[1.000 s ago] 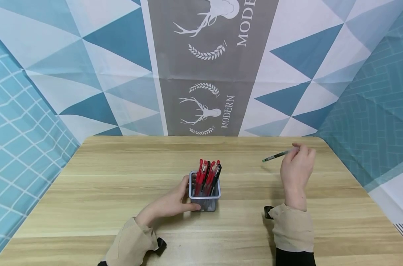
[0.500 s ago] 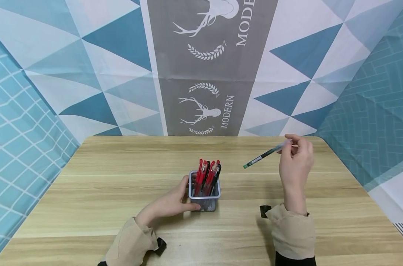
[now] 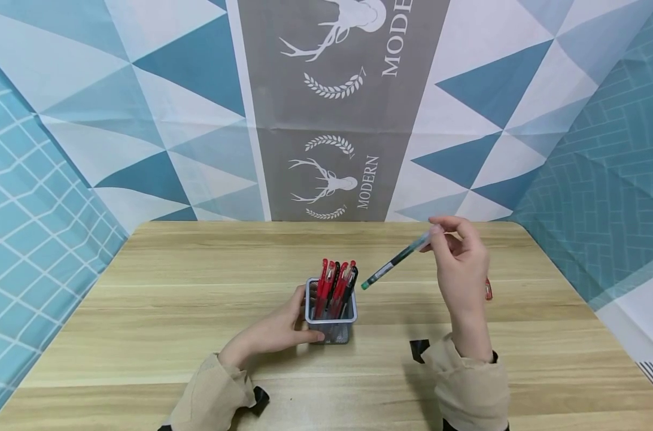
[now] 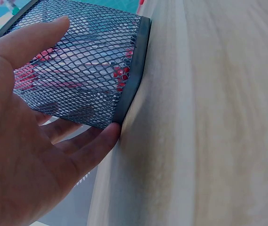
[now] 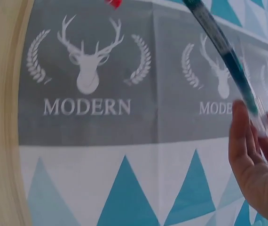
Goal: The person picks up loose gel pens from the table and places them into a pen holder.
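Observation:
A mesh pen holder (image 3: pixel 328 330) stands on the table with several red and black pens (image 3: pixel 334 290) in it. My left hand (image 3: pixel 272 328) holds it from the left side. In the left wrist view the thumb lies along one mesh wall (image 4: pixel 87 61) and the fingers bend round another, near the base. Up off the table, my right hand (image 3: pixel 462 269) pinches a green-tipped pen (image 3: pixel 393 263) by its clear end. That pen slants down and left, its green tip just right of the holder and apart from it. The right wrist view shows its dark teal barrel (image 5: pixel 223 52).
A red pen (image 3: pixel 488 290) lies on the wooden table (image 3: pixel 170 299), partly hidden behind my right wrist. A patterned cloth backdrop (image 3: pixel 331 120) rises behind the table's far edge, with blue cloth along both sides.
My right hand has moved left with the green-tipped pen, bringing its tip close to the holder. The red pen at the right has come into sight. The left hand and holder stay put.

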Action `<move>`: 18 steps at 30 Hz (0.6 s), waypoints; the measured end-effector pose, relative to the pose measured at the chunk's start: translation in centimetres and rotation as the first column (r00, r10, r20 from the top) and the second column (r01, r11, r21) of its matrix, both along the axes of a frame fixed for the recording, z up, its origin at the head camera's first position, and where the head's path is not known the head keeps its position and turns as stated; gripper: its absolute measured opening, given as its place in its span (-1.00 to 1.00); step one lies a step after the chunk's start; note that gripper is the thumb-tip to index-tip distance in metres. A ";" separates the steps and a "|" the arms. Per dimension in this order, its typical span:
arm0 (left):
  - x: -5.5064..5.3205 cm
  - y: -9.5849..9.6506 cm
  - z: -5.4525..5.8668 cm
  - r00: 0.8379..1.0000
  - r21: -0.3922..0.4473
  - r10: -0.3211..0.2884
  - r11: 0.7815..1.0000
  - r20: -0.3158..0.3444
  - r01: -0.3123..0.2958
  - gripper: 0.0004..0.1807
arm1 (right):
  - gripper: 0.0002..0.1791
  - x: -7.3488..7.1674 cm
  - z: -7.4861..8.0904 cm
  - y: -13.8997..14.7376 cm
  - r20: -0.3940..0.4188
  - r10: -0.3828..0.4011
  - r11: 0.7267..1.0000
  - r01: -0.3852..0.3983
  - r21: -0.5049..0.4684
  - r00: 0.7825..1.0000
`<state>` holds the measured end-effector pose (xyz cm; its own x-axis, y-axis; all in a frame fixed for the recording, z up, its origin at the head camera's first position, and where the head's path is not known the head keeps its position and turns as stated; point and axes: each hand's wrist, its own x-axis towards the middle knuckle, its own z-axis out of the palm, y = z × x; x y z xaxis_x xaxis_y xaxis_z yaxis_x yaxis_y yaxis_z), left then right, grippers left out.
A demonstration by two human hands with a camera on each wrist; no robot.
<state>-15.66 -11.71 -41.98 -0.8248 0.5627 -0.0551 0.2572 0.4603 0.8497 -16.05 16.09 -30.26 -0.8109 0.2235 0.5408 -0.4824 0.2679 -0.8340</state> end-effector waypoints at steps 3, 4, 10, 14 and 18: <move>0.0 0.0 0.0 1.000 0.006 -0.003 1.000 0.001 0.003 -0.06 | -0.78 0.3 0.1 -0.5 0.033 0.099 0.993 -0.101 0.053 0.994; 0.0 0.0 0.0 1.000 0.008 -0.004 1.000 0.002 0.004 -0.06 | -0.79 0.4 0.1 -0.6 0.042 0.123 0.988 -0.126 0.087 0.992; 0.0 -0.1 -0.1 1.000 0.007 -0.007 1.000 0.004 0.007 -0.05 | -0.83 0.4 -0.2 -1.4 0.070 0.224 0.933 -0.234 0.274 0.972; 0.0 0.0 -0.1 1.000 0.002 -0.007 1.000 0.004 0.006 -0.05 | -0.84 0.5 -0.3 -1.8 0.107 0.252 0.879 -0.274 0.391 0.962; 0.0 0.0 -0.1 1.000 -0.007 -0.002 1.000 -0.001 0.002 -0.05 | -0.85 0.5 -0.3 -2.1 0.150 0.279 0.807 -0.316 0.499 0.949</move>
